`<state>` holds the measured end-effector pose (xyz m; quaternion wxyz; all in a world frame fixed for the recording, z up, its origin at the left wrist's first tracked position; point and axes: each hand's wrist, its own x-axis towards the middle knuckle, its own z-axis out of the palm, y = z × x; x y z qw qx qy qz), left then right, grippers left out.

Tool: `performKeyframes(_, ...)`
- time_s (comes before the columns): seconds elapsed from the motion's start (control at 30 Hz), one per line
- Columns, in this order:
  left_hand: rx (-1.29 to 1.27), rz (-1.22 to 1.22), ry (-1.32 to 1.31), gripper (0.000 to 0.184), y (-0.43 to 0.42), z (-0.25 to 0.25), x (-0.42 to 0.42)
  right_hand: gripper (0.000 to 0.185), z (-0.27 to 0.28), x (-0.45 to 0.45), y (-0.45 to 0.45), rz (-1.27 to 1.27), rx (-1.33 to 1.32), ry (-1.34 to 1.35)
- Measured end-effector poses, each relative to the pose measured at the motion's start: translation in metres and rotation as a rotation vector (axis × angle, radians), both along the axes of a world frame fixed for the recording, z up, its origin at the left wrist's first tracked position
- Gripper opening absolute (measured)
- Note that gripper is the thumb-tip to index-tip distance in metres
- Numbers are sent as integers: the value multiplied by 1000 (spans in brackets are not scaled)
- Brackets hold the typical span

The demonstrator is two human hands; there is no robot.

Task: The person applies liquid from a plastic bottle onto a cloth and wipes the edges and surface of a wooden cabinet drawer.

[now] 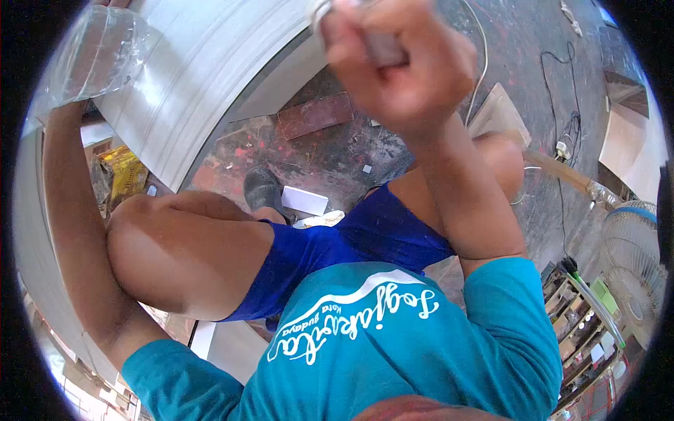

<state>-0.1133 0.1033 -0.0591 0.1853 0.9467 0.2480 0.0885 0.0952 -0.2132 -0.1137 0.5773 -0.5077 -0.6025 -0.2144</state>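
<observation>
My right hand (407, 70) is raised at the top of the view, its fingers closed around a small greyish thing that motion blur keeps me from naming. It is in front of the edge of a large pale, streaked panel (189, 63). At the upper left, my left arm reaches up along the panel's other side. Clear crinkled plastic (98, 52) surrounds or covers the wrist there. My left hand (111, 4) shows only in part at the top edge, and its fingers cannot be made out.
A reddish-brown block (314, 116) and a white rectangular piece (304, 201) lie on the stained floor between my legs. A yellow packet (123, 172) is at the left. On the right are a wooden board (500, 116), black cables (572, 130), and a fan (632, 259).
</observation>
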Motion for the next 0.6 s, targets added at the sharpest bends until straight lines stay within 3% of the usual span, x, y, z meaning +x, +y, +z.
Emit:
performKeyframes(0.1, -4, 2, 2, 41, 1, 0, -2, 20, -3, -3, 4, -6, 34, 62)
performKeyframes(0.23, -8, 0, 4, 42, 1, 0, -3, 18, 3, 9, -11, -185, -163, 197)
performKeyframes(0.37, -17, -5, 4, 42, 3, 0, -1, 17, 0, -4, -2, -76, -31, 2)
performKeyframes(0.6, -21, 12, -12, 42, 10, 8, -1, 17, 9, 6, -11, -228, -194, 119)
